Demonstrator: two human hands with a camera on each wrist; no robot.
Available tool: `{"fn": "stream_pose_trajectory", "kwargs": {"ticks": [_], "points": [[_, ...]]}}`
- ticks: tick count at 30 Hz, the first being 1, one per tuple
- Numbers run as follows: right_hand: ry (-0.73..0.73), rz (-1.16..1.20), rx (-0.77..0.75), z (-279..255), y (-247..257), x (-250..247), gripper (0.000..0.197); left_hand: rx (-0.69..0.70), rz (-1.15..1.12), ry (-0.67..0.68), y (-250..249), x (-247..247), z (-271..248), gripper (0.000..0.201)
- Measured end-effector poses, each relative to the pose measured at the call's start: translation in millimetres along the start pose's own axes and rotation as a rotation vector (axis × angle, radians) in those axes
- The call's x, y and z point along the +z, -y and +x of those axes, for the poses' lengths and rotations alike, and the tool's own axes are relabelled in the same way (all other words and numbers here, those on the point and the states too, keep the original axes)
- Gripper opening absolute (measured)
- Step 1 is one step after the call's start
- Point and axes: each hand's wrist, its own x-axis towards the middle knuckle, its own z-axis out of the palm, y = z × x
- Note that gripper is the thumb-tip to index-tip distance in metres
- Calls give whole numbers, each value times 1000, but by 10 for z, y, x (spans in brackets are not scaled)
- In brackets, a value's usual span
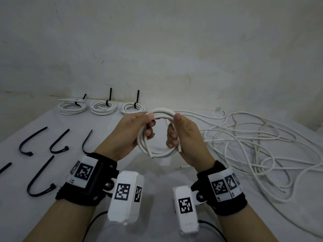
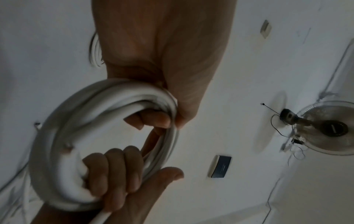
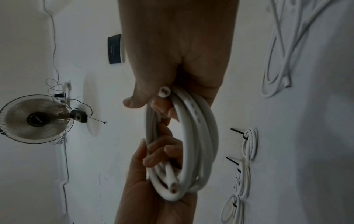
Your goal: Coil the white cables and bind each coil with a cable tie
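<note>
White sheeting covers the table (image 1: 122,172) set against a scuffed pale wall; you hold the coil (image 1: 157,135) above its centre.

Risk. You have the loops gathered but no tie on them. In my judgement the stiff white cable wants to spring open: both cut ends lie free at the coil's lower edge, near 6 o'clock in the head view, and the moment you release one hand to fetch a tie, those ends can slip out and the loops fan apart. The loose black cable ties (image 1: 57,145) lie well apart from the coil, out at 9 o'clock, so the reach is long and one hand must hold alone. A second hazard is the tangle of uncoiled cables (image 1: 253,145) at 3 o'clock, near your right forearm; a careless sweep could drag a strand along.

Grip. Your left hand (image 1: 129,135) wraps the coil's left side, at 9 to 11 o'clock of the ring, fingers curled through the loop and thumb pressed on top. Your right hand (image 1: 185,135) wraps the right side, at 2 to 4 o'clock, fingers curled tightly inward, thumb tip at the top of the bundle. The wrist views confirm both hands closed around the strands, with one cut end (image 3: 164,91) poking out beside the right thumb.

Done work. Three tied coils (image 1: 103,107) sit in a row at 12 o'clock, by the wall.
</note>
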Motion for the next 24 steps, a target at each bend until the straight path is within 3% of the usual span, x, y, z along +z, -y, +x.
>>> {"fn": "stream_pose_trajectory", "kwargs": {"ticks": [3, 6, 10, 15, 20, 24], "points": [[-37, 53, -22, 8, -7, 34, 31, 4, 9, -9, -19, -6, -4, 25], [-85, 61, -60, 9, 16, 22, 29, -104, -53, -24, -6, -57, 10, 49], [-112, 39, -76, 1, 51, -27, 30, -214, -44, -68, 5, -111, 24, 27], [-31, -56, -90, -5, 70, -32, 36, -66, 27, -193, 7, -129, 6, 15], [17, -99, -41, -31, 87, -14, 35, 66, 186, -208, 12, -126, -5, 15], [-37, -82, -91, -10, 62, 9, 31, 104, 134, -180, 1, -97, -12, 19]]}}
